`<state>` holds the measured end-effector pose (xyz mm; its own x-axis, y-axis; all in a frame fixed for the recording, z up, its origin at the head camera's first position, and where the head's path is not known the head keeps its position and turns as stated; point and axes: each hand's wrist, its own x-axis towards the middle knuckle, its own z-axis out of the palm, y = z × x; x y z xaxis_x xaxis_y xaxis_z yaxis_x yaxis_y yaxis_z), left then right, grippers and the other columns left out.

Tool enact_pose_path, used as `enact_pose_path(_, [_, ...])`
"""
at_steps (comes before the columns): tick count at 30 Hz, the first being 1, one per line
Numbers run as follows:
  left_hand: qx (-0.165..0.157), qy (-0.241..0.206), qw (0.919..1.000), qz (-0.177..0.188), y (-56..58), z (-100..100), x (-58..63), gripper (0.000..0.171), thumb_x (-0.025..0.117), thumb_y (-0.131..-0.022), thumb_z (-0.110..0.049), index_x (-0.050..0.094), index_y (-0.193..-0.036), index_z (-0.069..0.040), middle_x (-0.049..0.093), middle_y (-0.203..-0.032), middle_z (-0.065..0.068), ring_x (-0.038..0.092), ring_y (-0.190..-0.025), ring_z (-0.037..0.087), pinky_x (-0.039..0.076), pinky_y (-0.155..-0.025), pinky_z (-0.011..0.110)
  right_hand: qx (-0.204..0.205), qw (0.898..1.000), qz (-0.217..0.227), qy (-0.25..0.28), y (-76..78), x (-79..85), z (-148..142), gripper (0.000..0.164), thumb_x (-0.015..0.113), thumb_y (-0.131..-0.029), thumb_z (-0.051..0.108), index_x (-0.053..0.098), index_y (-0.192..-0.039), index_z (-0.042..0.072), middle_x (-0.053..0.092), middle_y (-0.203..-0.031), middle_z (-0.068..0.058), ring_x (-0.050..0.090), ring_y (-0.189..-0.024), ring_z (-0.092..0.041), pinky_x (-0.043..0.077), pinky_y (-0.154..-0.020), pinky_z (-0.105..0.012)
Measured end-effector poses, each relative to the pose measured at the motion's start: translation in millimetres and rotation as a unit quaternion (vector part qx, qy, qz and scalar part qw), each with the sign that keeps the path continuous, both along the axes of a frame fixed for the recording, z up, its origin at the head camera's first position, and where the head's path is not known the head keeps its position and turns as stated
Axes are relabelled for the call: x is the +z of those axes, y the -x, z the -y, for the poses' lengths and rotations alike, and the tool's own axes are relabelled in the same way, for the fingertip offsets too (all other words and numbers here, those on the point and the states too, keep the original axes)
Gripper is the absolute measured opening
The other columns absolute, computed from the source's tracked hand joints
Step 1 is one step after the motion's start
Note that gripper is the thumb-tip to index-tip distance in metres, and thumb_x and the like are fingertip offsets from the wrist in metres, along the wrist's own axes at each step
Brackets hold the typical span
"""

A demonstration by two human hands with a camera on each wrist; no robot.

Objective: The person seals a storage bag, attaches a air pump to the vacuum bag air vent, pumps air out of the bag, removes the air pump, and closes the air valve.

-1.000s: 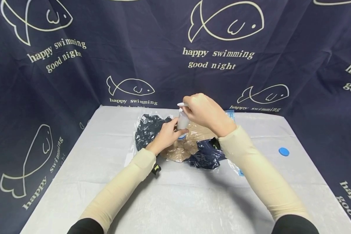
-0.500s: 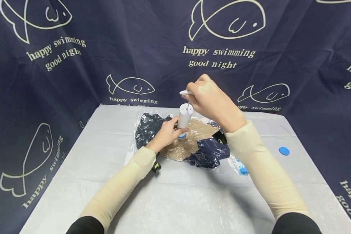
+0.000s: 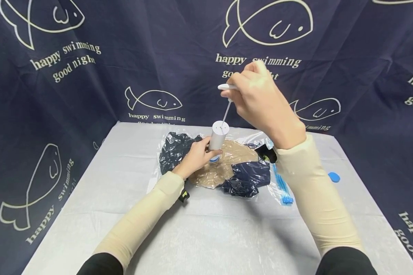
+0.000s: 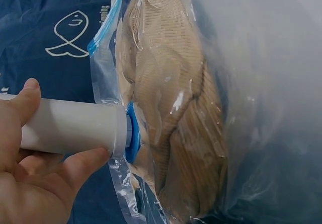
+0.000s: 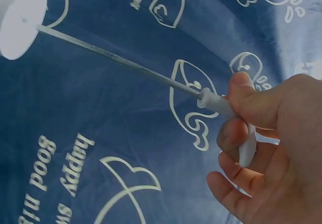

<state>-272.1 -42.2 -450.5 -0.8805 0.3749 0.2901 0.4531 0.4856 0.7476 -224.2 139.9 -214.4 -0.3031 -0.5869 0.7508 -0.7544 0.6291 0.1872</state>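
A white hand pump (image 3: 217,139) stands nearly upright on the blue valve (image 4: 133,133) of a clear vacuum storage bag (image 3: 239,152) with folded clothes inside. My left hand (image 3: 197,156) grips the pump's barrel low down, close over the bag. High above it, my right hand (image 3: 261,103) holds the white pump handle (image 5: 246,143), fingers curled round it. The thin metal rod (image 5: 121,60) is drawn far out of the barrel's top cap (image 5: 22,22). Through the plastic in the left wrist view, a ribbed tan garment (image 4: 171,93) shows right by the valve.
A round blue cap (image 3: 334,177) lies on the white-covered table (image 3: 227,236) at the right. Along the bag's right side runs a blue zip strip with a slider (image 3: 287,200). Dark blue fish-print cloth (image 3: 192,46) hangs behind and at both sides.
My right hand has risen and shifted right with the handle, drawing the rod out of the barrel. The left hand stays on the barrel.
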Motion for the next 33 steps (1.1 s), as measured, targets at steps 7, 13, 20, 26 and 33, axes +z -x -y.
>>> enact_pose_path(7, [0.000, -0.003, 0.9999, 0.010, 0.0, -1.7, -2.4, 0.049, 0.076, -0.094, -0.031, 0.062, -0.131, -0.003, 0.071, -0.125, 0.020, 0.071, -0.115, 0.033, 0.058, -0.098, 0.046, 0.006, 0.999, -0.023, 0.037, -7.3, 15.8, -7.5, 0.028, 0.065, -0.102, 0.018, 0.067, -0.092, -0.007, 0.071, -0.084, -0.021, 0.055, -0.086, -0.040, 0.041, -0.094, -0.050])
enact_pose_path(13, [-0.003, -0.006, 0.9998, 0.017, -0.6, -1.3, -2.2, 0.050, 0.076, -0.094, -0.032, 0.061, -0.132, -0.003, 0.071, -0.126, 0.020, 0.070, -0.117, 0.034, 0.057, -0.099, 0.048, 0.003, 0.998, 0.006, 0.058, -5.7, 10.0, -6.3, 0.031, 0.059, -0.105, 0.020, 0.066, -0.096, -0.008, 0.068, -0.088, -0.023, 0.054, -0.087, -0.042, 0.040, -0.090, -0.051])
enact_pose_path(20, [0.010, -0.004, 0.9996, 0.026, -3.8, 2.6, 0.9, 0.054, 0.078, -0.093, -0.030, 0.060, -0.136, -0.003, 0.070, -0.130, 0.019, 0.069, -0.119, 0.033, 0.057, -0.101, 0.044, 0.012, 0.997, 0.054, 0.057, -4.1, -5.8, -0.1, 0.024, 0.061, -0.104, 0.017, 0.063, -0.099, -0.007, 0.064, -0.088, -0.022, 0.052, -0.083, -0.040, 0.043, -0.079, -0.047])
enact_pose_path(26, [0.001, -0.011, 0.9996, 0.024, -4.2, 2.9, 1.5, 0.052, 0.078, -0.093, -0.027, 0.061, -0.136, -0.003, 0.070, -0.129, 0.019, 0.070, -0.119, 0.034, 0.057, -0.100, 0.043, -0.011, 0.995, 0.100, 0.024, 2.6, -41.7, 6.0, 0.017, 0.065, -0.102, 0.013, 0.060, -0.097, -0.002, 0.062, -0.086, -0.015, 0.055, -0.084, -0.037, 0.048, -0.077, -0.044])
enact_pose_path(33, [-0.001, -0.010, 0.9998, 0.017, -2.6, 1.1, 0.4, 0.049, 0.078, -0.093, -0.030, 0.063, -0.132, -0.005, 0.073, -0.123, 0.016, 0.072, -0.114, 0.031, 0.060, -0.095, 0.043, -0.039, 0.987, 0.155, -0.014, 14.0, -84.8, 10.0, 0.014, 0.066, -0.101, 0.011, 0.058, -0.092, 0.003, 0.063, -0.083, -0.011, 0.060, -0.084, -0.035, 0.053, -0.077, -0.043])
